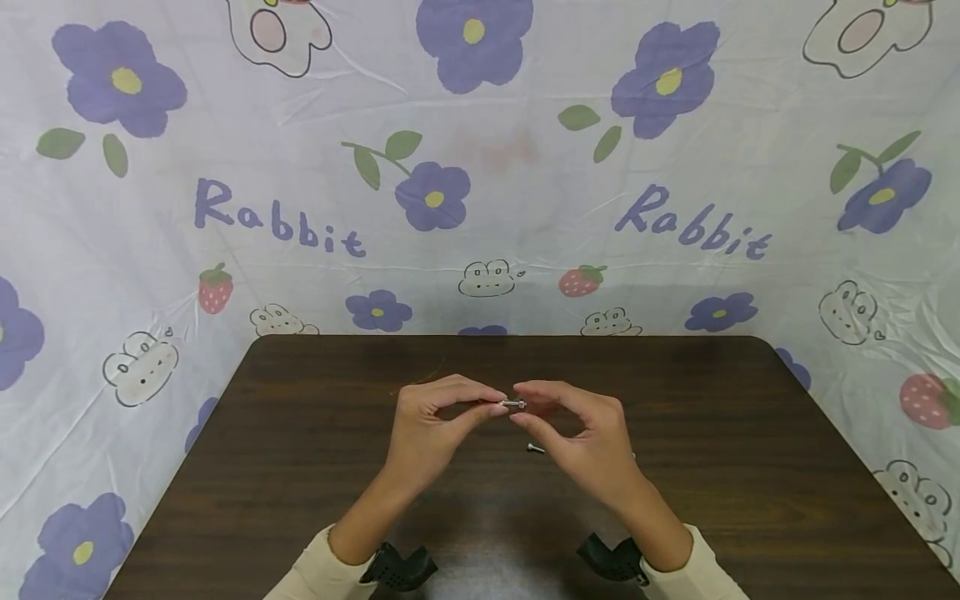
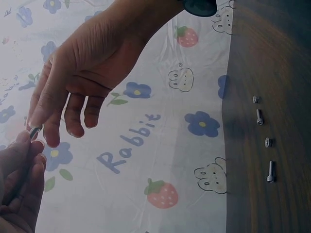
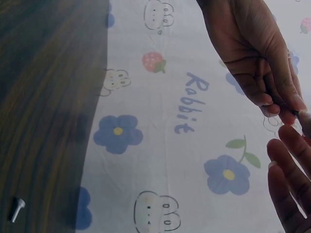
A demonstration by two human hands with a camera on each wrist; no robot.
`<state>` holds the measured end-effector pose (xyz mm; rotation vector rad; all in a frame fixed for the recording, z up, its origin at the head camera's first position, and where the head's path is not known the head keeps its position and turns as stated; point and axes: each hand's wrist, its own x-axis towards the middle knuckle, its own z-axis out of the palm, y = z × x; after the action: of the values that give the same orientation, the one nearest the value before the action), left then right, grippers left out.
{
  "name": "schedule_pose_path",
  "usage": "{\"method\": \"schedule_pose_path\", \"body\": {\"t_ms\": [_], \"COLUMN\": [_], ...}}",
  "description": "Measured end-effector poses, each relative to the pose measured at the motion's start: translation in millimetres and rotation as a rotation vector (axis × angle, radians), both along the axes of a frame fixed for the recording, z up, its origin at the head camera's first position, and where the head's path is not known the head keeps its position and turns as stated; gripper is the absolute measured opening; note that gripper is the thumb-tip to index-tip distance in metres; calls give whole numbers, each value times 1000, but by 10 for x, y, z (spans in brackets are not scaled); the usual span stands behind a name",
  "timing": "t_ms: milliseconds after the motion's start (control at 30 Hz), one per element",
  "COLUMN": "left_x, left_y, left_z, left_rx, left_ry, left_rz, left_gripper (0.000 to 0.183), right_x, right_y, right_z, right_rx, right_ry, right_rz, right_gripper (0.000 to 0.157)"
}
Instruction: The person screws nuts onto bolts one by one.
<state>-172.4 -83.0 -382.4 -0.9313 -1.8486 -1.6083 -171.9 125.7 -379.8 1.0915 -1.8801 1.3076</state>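
Note:
Between thumb and fingertips my left hand (image 1: 429, 425) pinches a small silver bolt (image 1: 513, 404), held level above the table. Its wider end points toward my right hand (image 1: 596, 429). There, thumb and forefinger stand apart, one on each side of that end, with a small gap showing in the head view. Whether the wider end is a head or a nut, I cannot tell. From the left wrist, only a short piece of the bolt (image 2: 35, 131) shows between the two hands. Most of it is hidden by fingers in the right wrist view.
Loose hardware lies on the dark wooden table (image 1: 300, 467): a bolt (image 2: 271, 171), a nut (image 2: 268, 142), a second bolt (image 2: 259, 116) and another nut (image 2: 255, 99). In the head view, one bolt (image 1: 535, 448) shows beside the right hand. A printed cloth (image 1: 480, 208) hangs behind.

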Motion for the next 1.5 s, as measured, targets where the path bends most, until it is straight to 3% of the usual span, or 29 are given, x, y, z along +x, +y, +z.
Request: {"method": "schedule_pose_path", "body": {"t_ms": [233, 433, 667, 900, 1367, 1500], "left_x": [-2, 0, 25, 24, 15, 14], "left_y": [2, 28, 43, 35, 28, 27], "left_z": [-1, 0, 19, 37, 24, 14], "left_rx": [-2, 4, -4, 13, 15, 13], "left_ry": [-6, 2, 0, -10, 1, 3], "left_rz": [-11, -30, -33, -27, -8, -9], "left_gripper": [12, 13, 12, 12, 12, 12], "right_x": [-14, -10, 8, 10, 42, 42], "right_y": [-13, -1, -22, -8, 21, 18], "right_z": [1, -27, -19, -10, 30, 22], "right_rx": [-30, 3, 42, 56, 10, 2], "right_ry": [46, -53, -142, -200, -201, -140], "right_rz": [20, 21, 8, 32, 19, 31], "right_gripper": [29, 17, 35, 37, 21, 21]}}
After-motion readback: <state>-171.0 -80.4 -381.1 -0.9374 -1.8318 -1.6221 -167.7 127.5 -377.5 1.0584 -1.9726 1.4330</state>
